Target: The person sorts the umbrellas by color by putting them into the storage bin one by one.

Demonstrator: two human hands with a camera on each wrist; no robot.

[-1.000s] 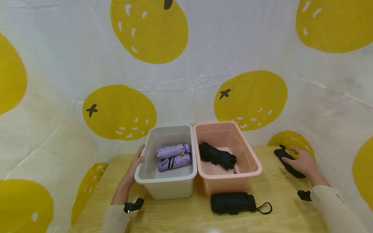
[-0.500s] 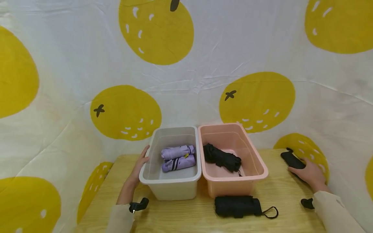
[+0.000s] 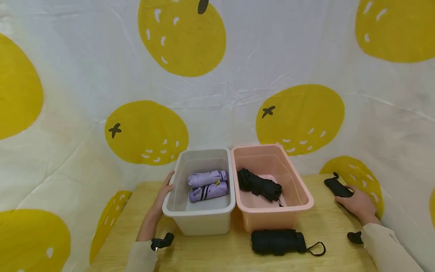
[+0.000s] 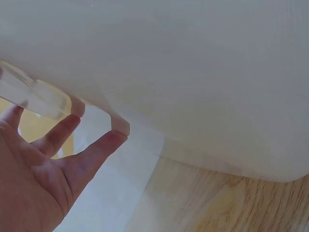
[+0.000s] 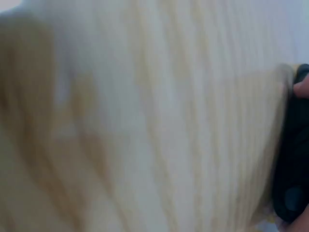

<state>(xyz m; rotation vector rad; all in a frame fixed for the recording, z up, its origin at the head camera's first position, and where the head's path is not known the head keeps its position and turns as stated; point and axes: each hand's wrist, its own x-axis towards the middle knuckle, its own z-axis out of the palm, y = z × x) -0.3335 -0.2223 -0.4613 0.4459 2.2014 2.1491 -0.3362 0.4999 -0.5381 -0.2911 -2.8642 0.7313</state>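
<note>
At the far right of the head view, my right hand grips a black folded umbrella, its thumb and fingers on either side. In the right wrist view that umbrella fills the right edge, with fingertips at both ends of what shows. My left hand touches the left side of the grey bin, fingers spread. Fingertips meet the bin's pale outer wall in the left wrist view. Inside the grey bin lie two purple folded umbrellas.
A pink bin stands against the grey one, with black folded umbrella material inside. In front of it another black folded umbrella with a wrist loop lies on the wooden table. A fruit-patterned cloth hangs behind.
My right hand has come down onto the black umbrella and taken hold of it, shifting it slightly left. The left hand stays at the grey bin. The head view has shifted a little.
</note>
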